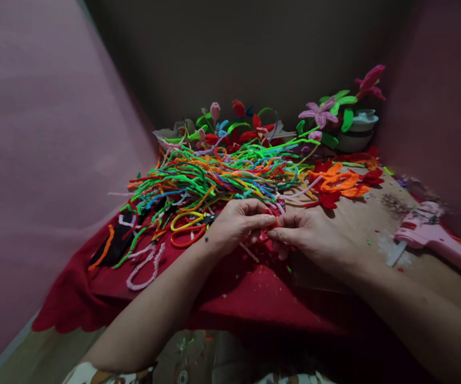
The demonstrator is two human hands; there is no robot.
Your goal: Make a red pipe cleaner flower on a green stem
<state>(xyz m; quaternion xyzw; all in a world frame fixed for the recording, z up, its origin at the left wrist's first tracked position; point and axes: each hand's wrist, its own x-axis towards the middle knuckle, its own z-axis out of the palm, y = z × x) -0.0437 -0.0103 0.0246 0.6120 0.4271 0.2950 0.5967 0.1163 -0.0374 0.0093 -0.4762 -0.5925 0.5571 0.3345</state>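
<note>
My left hand [244, 221] and my right hand [304, 234] meet over the front of the table, thumbs and fingertips pinched together. Between them is a small red fuzzy piece of pipe cleaner [276, 224], mostly hidden by the fingers. Just left of my left hand lie scissors [188, 229] with one yellow and one red handle loop. Right behind both hands spreads a big heap of coloured pipe cleaners [214, 176], mainly green, orange and blue. A pink bent pipe cleaner [140, 282] rests at the left.
A pink glue gun [434, 234] lies on a brown board [358, 234] at right. Orange fuzzy petals [340, 181] sit on the board's far end. Finished pipe-cleaner flowers [254, 128] and a pale pot [354, 136] stand behind. A red cloth [254, 306] covers the table.
</note>
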